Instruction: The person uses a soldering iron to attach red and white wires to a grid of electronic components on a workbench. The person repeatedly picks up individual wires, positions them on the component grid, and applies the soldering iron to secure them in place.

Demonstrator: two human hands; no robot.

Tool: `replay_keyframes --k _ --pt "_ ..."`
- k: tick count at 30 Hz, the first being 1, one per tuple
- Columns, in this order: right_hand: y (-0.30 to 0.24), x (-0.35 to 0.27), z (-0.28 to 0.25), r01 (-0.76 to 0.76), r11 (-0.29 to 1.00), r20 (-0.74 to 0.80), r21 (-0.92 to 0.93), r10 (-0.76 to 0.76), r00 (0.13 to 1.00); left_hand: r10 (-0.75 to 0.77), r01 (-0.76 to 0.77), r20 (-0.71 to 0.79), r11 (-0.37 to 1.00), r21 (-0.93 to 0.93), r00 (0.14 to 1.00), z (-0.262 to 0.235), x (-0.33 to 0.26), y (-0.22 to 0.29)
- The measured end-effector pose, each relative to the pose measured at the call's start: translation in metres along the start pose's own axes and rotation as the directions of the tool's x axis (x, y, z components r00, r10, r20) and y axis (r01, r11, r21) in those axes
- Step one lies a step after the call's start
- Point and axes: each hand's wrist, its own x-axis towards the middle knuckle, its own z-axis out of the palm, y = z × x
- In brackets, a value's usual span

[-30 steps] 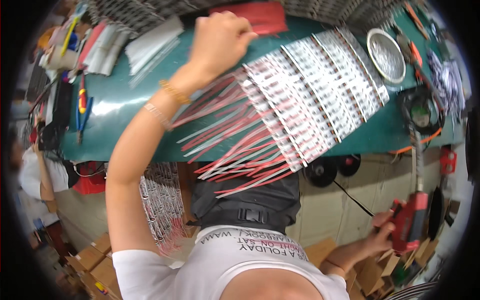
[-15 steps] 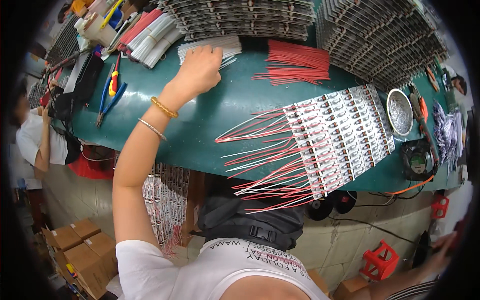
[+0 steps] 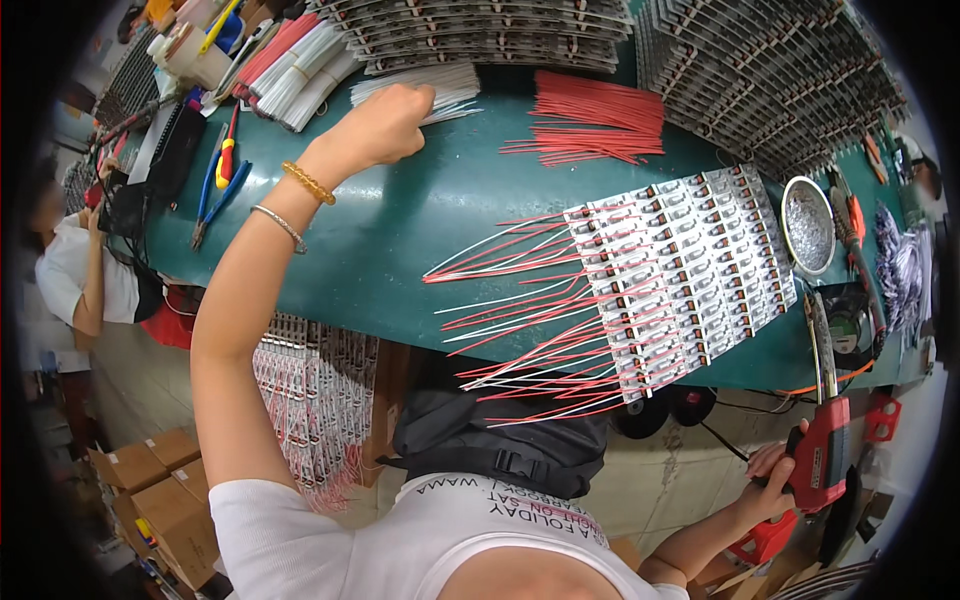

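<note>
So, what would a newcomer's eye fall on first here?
Probably the silvery panel on the green table, right of centre, with red and white wires fanning out from its left edge. Next, at lower right, the red and black tool gripped in the right hand. The left hand, curled at the white wire pile, upper left of centre, may come third.

By the green table [image 3: 500,185], a white circuit-board panel [image 3: 690,270] is being supported; red wires [image 3: 600,105] and white wires [image 3: 440,82] are being carried farther back; blue-handled pliers [image 3: 203,215] and a metal bowl [image 3: 785,225] are being borne, well apart.
</note>
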Motion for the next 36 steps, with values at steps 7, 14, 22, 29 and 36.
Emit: replay_keyframes --k 7,14,22,29,36 --pt "0.016 -0.009 0.009 -0.108 0.98 -0.021 0.167 0.113 0.993 -0.046 0.029 0.142 0.993 0.115 0.989 -0.011 0.011 0.014" --pt "0.028 -0.019 0.01 -0.192 0.948 -0.056 0.255 0.212 0.976 -0.104 0.206 0.325 0.933 -0.295 0.94 -0.035 0.015 -0.011" --pt "0.033 -0.021 0.009 -0.249 0.922 -0.063 0.297 0.28 0.958 -0.138 0.208 0.406 0.969 -0.135 0.903 -0.064 0.026 0.007" --pt "0.03 -0.02 0.018 -0.237 0.914 -0.048 0.329 0.267 0.962 -0.004 -0.216 0.361 0.796 0.565 0.933 -0.083 0.032 0.07" --pt "0.025 -0.019 0.027 -0.238 0.912 -0.003 0.333 0.254 0.967 0.012 -0.141 0.307 0.903 0.405 0.952 -0.056 0.034 0.075"
